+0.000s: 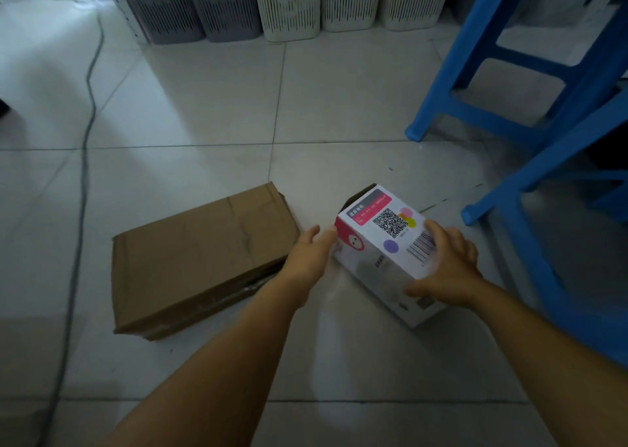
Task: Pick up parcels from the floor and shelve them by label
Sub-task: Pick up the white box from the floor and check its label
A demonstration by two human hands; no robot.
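Note:
A white box [384, 242] with a pink band, a QR code and a barcode sits on the tiled floor right of centre. My right hand [445, 266] lies over its right top edge, fingers spread and curled onto it. My left hand [311, 254] presses flat against the box's left side, by the pink cartoon face. Both hands clasp the box between them, and it still rests on the floor. A flat brown cardboard parcel [200, 259] lies just left of it, untouched.
Blue plastic stools [530, 82] stand at the right, one leg close to the white box. A row of grey and white slotted bins [289, 8] lines the back. A dark cable [85, 161] runs down the floor at the left.

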